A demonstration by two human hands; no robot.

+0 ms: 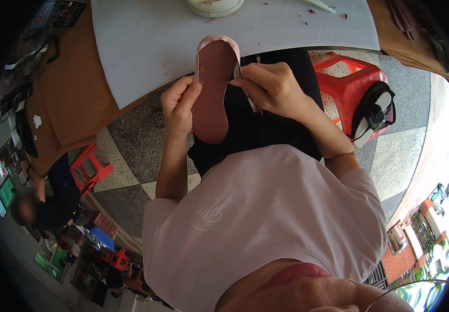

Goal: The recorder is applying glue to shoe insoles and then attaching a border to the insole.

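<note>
A reddish-brown insole (210, 99) with pale pink material wrapped round its far end is held up at the table's near edge. My left hand (179, 105) grips its left side, thumb on the flat face and fingers behind. On the other side, my right hand (271, 88) pinches the pale pink edging (238, 66) between thumb and forefinger. A loose strip of that material hangs below the right fingers. The far end of the insole is covered by the edging, while the near end shows a bare rim.
A grey-white sheet (146, 52) covers the table, with a white tub (215, 6) and a white-handled tool (320, 6) at the far side. Brown material (73, 99) lies at left. A red stool (346, 86) with a black-and-white item stands right. Other people work at far left.
</note>
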